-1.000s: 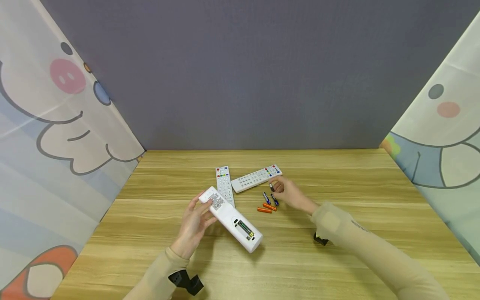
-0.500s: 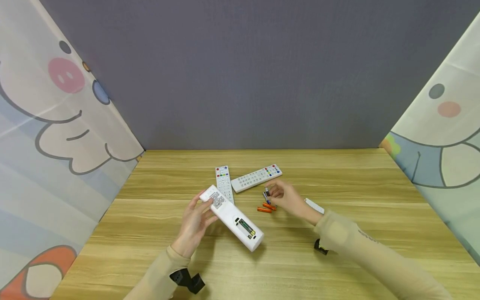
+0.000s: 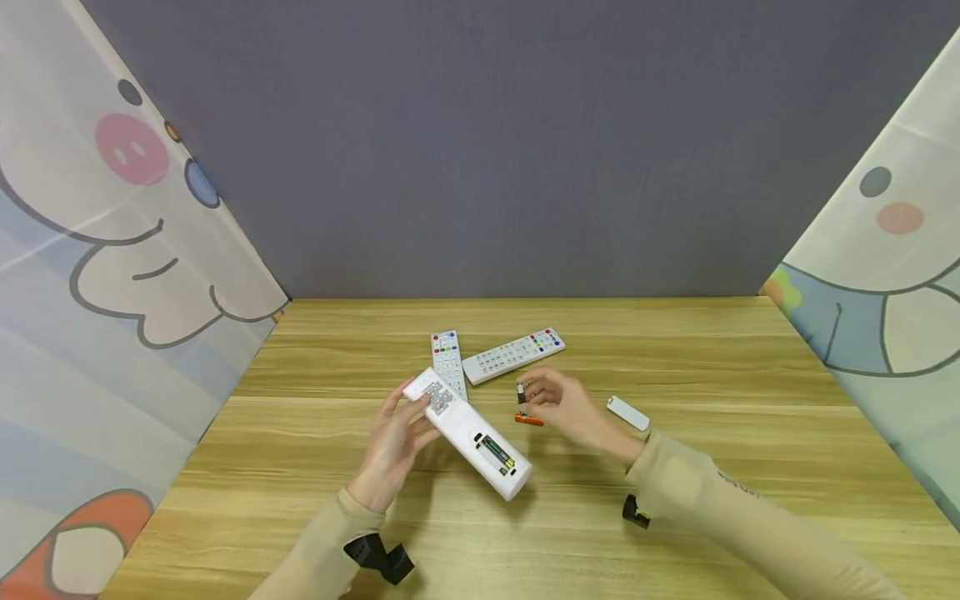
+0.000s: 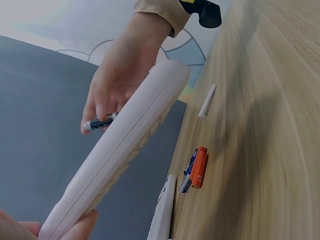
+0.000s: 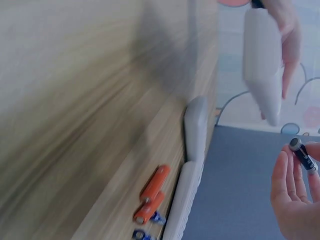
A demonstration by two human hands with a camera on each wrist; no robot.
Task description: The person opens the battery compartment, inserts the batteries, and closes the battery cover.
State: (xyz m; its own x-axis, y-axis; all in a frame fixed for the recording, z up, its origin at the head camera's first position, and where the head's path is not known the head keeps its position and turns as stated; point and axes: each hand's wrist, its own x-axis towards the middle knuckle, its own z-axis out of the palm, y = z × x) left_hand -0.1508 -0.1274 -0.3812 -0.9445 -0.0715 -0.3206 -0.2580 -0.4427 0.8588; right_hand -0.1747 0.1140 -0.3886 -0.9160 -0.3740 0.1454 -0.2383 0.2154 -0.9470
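Observation:
My left hand (image 3: pixel 390 454) grips a white remote control (image 3: pixel 450 421), tilted with its back up and held above the table. Its battery compartment stands uncovered, with a dark green battery (image 3: pixel 497 451) lying in it. Between thumb and fingertips my right hand (image 3: pixel 562 407) pinches a dark battery (image 5: pixel 303 156), to the right of the remote and apart from it. Below that hand lie orange batteries (image 4: pixel 199 167) and blue batteries (image 4: pixel 188 170), partly hidden by the hand in the head view. A white battery cover (image 3: pixel 627 412) rests on the table near the right wrist.
Two more white remotes lie buttons up behind the hands: one remote (image 3: pixel 447 360) points away, the other remote (image 3: pixel 513 356) lies slanted to its right. A grey panel (image 3: pixel 517 150) closes off the wooden table's (image 3: pixel 300 450) back, with printed curtains at both sides.
My right hand has moved left with the pinched battery, closer to the remote. The battery cover has come out from behind the right arm. My left hand and the remote have shifted slightly right.

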